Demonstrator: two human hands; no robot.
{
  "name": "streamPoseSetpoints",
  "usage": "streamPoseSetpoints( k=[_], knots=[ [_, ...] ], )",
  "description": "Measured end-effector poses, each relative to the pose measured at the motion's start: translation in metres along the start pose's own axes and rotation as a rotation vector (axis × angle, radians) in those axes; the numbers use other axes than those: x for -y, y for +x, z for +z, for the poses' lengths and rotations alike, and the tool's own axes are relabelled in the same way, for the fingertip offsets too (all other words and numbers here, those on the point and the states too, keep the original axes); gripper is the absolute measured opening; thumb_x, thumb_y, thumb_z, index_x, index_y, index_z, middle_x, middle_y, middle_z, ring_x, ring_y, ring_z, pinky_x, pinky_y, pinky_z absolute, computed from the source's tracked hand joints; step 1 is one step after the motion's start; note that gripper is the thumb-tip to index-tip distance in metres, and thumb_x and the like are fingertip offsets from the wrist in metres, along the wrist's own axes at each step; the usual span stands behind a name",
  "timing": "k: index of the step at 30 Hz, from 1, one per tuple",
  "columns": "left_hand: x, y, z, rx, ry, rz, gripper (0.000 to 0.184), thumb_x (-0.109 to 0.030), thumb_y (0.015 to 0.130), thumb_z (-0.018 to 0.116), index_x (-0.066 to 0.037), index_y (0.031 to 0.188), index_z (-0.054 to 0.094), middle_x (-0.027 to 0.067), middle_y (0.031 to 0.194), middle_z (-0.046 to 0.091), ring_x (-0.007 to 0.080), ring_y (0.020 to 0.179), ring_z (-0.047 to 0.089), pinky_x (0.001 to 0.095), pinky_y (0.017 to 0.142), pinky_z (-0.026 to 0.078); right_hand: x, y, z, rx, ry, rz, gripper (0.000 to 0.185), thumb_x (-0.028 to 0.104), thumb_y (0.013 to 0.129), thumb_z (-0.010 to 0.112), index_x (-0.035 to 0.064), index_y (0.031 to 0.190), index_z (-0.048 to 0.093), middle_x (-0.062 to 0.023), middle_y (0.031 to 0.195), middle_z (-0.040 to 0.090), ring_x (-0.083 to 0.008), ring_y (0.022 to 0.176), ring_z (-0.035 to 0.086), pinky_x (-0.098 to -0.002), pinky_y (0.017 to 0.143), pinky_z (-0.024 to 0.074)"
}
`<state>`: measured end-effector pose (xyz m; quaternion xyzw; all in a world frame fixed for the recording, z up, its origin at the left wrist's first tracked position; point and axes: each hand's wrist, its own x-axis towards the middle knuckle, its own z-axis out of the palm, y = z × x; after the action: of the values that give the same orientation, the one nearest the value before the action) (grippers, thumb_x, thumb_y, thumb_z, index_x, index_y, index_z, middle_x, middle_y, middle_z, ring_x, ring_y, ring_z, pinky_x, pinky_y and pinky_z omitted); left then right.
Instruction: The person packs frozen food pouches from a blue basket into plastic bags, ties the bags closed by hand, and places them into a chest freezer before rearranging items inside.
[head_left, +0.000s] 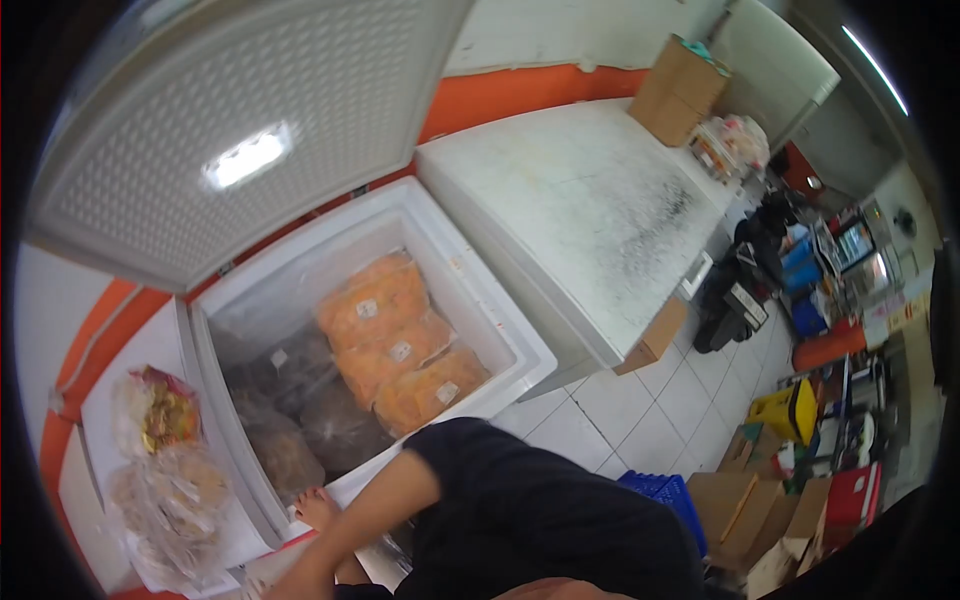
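Observation:
An open chest freezer (515, 350) stands in front of me. Inside, clear bags of orange food pieces (375, 315) with white labels are stacked on the right. Greyish, frosted bags (340, 425) lie lower on the left. My left hand (316, 508) rests at the freezer's front-left rim, its fingertips slightly apart and nothing visible in them. My right arm (385, 500) crosses over the left one and runs out at the bottom edge, so its hand is hidden from view.
The raised lid (330, 130) leans back on the wall. Bagged goods (175, 490) lie on a white surface at left. A second, closed freezer (560, 190) bears a cardboard box (678, 92). Behind me are a blue crate (665, 495), open cartons (735, 505) and a motorbike (745, 270).

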<state>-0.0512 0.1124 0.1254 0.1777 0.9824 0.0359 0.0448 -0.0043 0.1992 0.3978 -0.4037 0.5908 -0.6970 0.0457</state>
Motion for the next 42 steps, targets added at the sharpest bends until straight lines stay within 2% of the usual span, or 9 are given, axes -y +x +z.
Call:
streamPoseSetpoints(
  k=[17, 23, 26, 30, 32, 35, 36, 37, 42],
  knots=[
    [0.022, -0.011, 0.015, 0.113, -0.070, 0.117, 0.026, -0.027, 0.077, 0.051, -0.007, 0.092, 0.060, 0.0122, 0.096, 0.058, 0.0280, 0.106, 0.047, 0.0423, 0.089, 0.034, 0.122, 0.026, 0.163, 0.501, 0.364, -0.295, 0.045, 0.028, 0.080, 0.060, 0.0019, 0.116, 0.050, -0.0165, 0.117, 0.047, -0.0286, 0.109, 0.044, -0.0382, 0.088, 0.0364],
    [0.023, -0.038, -0.021, 0.059, -0.106, 0.001, 0.038, -0.035, 0.084, 0.046, -0.008, 0.111, 0.052, 0.0120, 0.114, 0.051, 0.0281, 0.114, 0.042, 0.0462, 0.098, 0.028, 0.136, 0.004, 0.122, 0.835, 0.716, -0.186, 0.048, 0.027, 0.083, 0.058, -0.0004, 0.121, 0.047, -0.0197, 0.126, 0.042, -0.0321, 0.119, 0.039, -0.0397, 0.096, 0.0332],
    [0.032, -0.049, -0.013, -0.045, -0.153, 0.104, 0.045, -0.038, 0.086, 0.044, -0.008, 0.120, 0.048, 0.0118, 0.126, 0.045, 0.0290, 0.122, 0.036, 0.0469, 0.103, 0.022, 0.120, -0.026, 0.069, 0.987, 0.826, -0.037, 0.063, 0.040, 0.076, 0.067, -0.0017, 0.119, 0.049, -0.0209, 0.125, 0.043, -0.0352, 0.118, 0.041, -0.0432, 0.096, 0.0334],
    [0.033, -0.058, -0.016, -0.046, -0.222, 0.175, 0.051, -0.039, 0.086, 0.045, -0.009, 0.126, 0.042, 0.0117, 0.135, 0.037, 0.0289, 0.125, 0.032, 0.0467, 0.105, 0.019, 0.109, -0.069, 0.045, 0.749, 0.718, -0.023, 0.037, 0.028, 0.079, 0.066, -0.0014, 0.100, 0.058, -0.0205, 0.112, 0.054, -0.0383, 0.108, 0.050, -0.0461, 0.087, 0.0414],
    [0.034, -0.057, -0.019, -0.110, -0.366, 0.217, 0.050, -0.032, 0.079, 0.056, -0.008, 0.122, 0.046, 0.0140, 0.127, 0.045, 0.0309, 0.121, 0.039, 0.0460, 0.102, 0.025, 0.107, -0.074, 0.041, 0.578, 0.718, -0.040, 0.023, 0.016, 0.076, 0.069, -0.0002, 0.088, 0.059, -0.0162, 0.098, 0.061, -0.0364, 0.097, 0.057, -0.0437, 0.080, 0.0464],
    [0.033, -0.050, -0.008, -0.137, -0.298, 0.176, 0.048, -0.026, 0.073, 0.062, -0.006, 0.116, 0.052, 0.0166, 0.119, 0.051, 0.0326, 0.110, 0.047, 0.0442, 0.096, 0.031, 0.109, -0.072, 0.022, 0.400, 0.498, 0.220, 0.022, 0.018, 0.075, 0.070, -0.0021, 0.079, 0.063, -0.0075, 0.080, 0.065, -0.0121, 0.074, 0.059, -0.0279, 0.068, 0.0469],
    [0.035, -0.047, -0.002, -0.236, -0.335, 0.195, 0.041, -0.028, 0.074, 0.061, -0.004, 0.107, 0.057, 0.0171, 0.110, 0.057, 0.0328, 0.102, 0.054, 0.0449, 0.089, 0.040, 0.070, -0.079, 0.026, 0.163, 0.035, -0.011, 0.019, 0.015, 0.076, 0.068, -0.0029, 0.079, 0.062, -0.0052, 0.075, 0.063, -0.0109, 0.069, 0.058, -0.0248, 0.062, 0.0457],
    [0.036, -0.035, -0.003, -0.229, -0.333, 0.217, 0.041, -0.028, 0.074, 0.061, -0.004, 0.107, 0.057, 0.0174, 0.110, 0.057, 0.0330, 0.102, 0.054, 0.0450, 0.088, 0.040, 0.065, -0.077, 0.024, 0.044, 0.336, 0.209, 0.019, 0.015, 0.077, 0.066, -0.0031, 0.081, 0.061, -0.0033, 0.073, 0.062, -0.0087, 0.066, 0.056, -0.0242, 0.058, 0.0447],
    [-0.009, 0.024, -0.015, 0.009, -0.138, 0.151, 0.040, -0.031, 0.076, 0.059, -0.003, 0.105, 0.058, 0.0186, 0.108, 0.058, 0.0339, 0.100, 0.055, 0.0454, 0.086, 0.042, 0.035, -0.094, -0.002, -0.312, 0.278, 0.298, 0.018, 0.013, 0.078, 0.064, -0.0019, 0.087, 0.060, -0.0032, 0.074, 0.061, -0.0085, 0.064, 0.056, -0.0236, 0.056, 0.0449]
  ],
)
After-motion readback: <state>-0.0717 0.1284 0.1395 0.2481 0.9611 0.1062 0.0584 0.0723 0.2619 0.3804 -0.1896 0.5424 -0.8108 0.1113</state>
